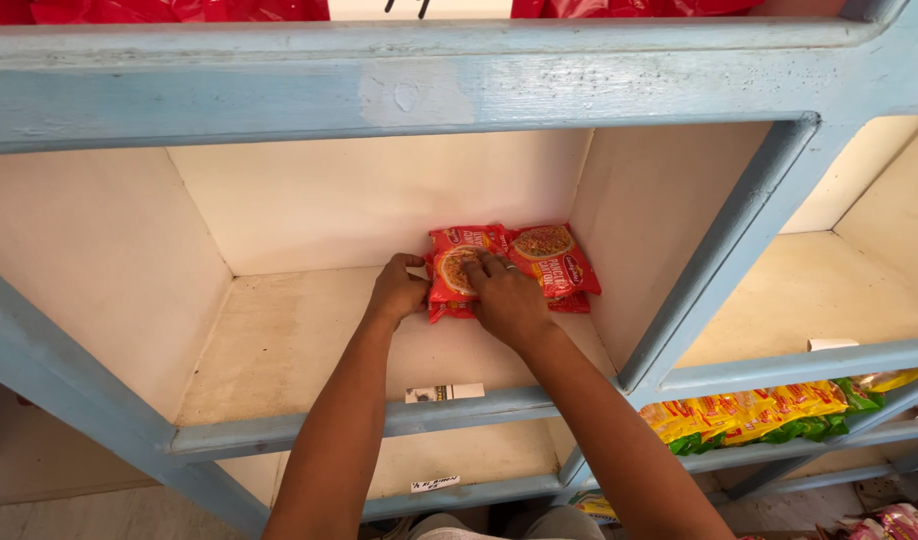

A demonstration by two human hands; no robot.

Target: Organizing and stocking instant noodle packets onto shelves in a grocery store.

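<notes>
Shelf (279, 350), blue-framed, with red noodle packets (514, 262) stacked at its back right corner. Left hand (396, 292) curls against the stack's left edge; right hand (506, 300) lies flat on top, fingers spread. Yellow packets (749, 410) sit lower right of the shelf.

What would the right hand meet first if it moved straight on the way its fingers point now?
The right hand already lies on the front red noodle packet. Going straight on, it would probably reach the cream back wall of the shelf compartment, though depth is unclear.
</notes>
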